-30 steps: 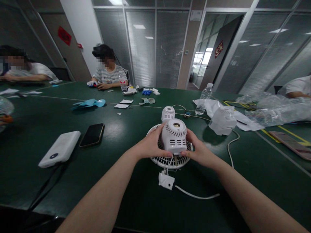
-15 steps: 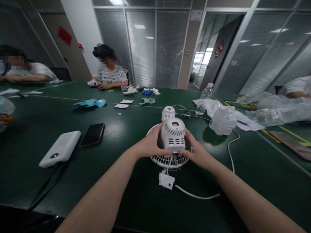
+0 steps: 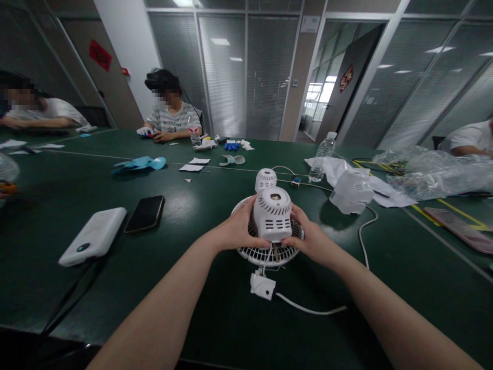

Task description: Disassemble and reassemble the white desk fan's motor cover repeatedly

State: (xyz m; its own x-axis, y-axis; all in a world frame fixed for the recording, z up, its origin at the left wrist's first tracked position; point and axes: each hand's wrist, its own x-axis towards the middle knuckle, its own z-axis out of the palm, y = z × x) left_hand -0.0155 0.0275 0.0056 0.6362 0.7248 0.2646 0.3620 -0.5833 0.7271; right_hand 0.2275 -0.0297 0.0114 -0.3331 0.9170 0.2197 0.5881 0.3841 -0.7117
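2-handed hold, L hand (image 3: pixel 238 229), R hand (image 3: pixel 313 237), palms in, fingers (image 3: pixel 259 242) holding wht housing (image 3: pixel 272 215), abv grille (image 3: pixel 250 255)

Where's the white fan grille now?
Just right of centre in the head view, the white fan grille lies on the green table, beneath the vented motor housing that the left hand and right hand hold.

A single camera, worn on the head, looks forward and down over the table (image 3: pixel 185 267) from its near side. The left hand (image 3: pixel 241 228) and right hand (image 3: pixel 310 237) reach away from the lens, fairly close, with the housing (image 3: pixel 272 213) between them just right of and below centre. The wide view stretches back to the distant glass wall (image 3: pixel 267 77), splayed outward toward the top.
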